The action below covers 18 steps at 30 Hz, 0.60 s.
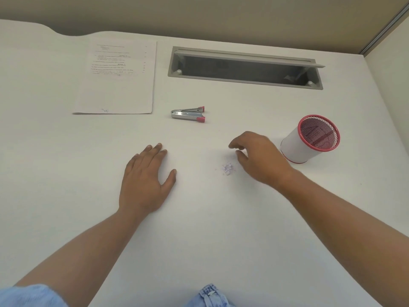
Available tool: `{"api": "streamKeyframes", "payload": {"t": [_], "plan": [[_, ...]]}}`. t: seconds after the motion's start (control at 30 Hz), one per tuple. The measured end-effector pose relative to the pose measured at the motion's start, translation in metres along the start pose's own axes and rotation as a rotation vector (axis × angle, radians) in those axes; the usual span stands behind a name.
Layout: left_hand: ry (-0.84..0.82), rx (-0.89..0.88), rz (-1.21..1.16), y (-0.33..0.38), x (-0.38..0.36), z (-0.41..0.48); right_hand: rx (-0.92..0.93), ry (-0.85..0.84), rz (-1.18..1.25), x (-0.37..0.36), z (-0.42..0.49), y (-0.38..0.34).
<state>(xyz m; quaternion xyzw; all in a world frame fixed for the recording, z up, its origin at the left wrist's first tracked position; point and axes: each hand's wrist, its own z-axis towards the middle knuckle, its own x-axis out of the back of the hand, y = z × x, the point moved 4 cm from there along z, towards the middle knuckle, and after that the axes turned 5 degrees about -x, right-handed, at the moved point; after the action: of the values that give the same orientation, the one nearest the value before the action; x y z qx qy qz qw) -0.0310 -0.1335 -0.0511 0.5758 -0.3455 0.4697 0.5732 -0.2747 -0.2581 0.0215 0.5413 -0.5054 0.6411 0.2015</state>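
Observation:
My left hand [145, 178] lies flat on the white desk [66, 162], fingers straight and together, thumb spread. My right hand [257, 157] hovers to the right of it with fingers loosely curled downward, holding nothing that I can see. Just left of and below its fingertips sits a small heap of pale purple paper bits [228, 167]. A chrome stapler with red ends [188, 114] lies on its side beyond both hands, untouched.
A printed sheet of paper [117, 78] lies at the far left. A grey cable hatch [244, 67] with its lid raised is set into the desk at the back. A white pen cup with a red mesh rim [309, 139] stands right of my right hand.

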Motion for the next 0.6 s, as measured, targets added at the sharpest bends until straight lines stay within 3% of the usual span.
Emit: {"api": "streamKeyframes", "payload": {"t": [0.1,0.27,0.4,0.6], "plan": [[0.001,0.0,0.0,0.0,0.0,0.0,-0.081,-0.117,-0.047,-0.001,0.006,0.005],[0.007,-0.004,0.001,0.001,0.0,0.0,-0.058,-0.279,-0.074,-0.021,0.001,-0.001],[0.013,-0.004,-0.01,0.001,0.0,0.0,0.04,-0.276,-0.131,-0.03,-0.012,-0.013],[0.013,-0.003,-0.013,0.0,0.0,0.0,0.048,-0.191,-0.177,-0.039,-0.017,-0.022]]}}
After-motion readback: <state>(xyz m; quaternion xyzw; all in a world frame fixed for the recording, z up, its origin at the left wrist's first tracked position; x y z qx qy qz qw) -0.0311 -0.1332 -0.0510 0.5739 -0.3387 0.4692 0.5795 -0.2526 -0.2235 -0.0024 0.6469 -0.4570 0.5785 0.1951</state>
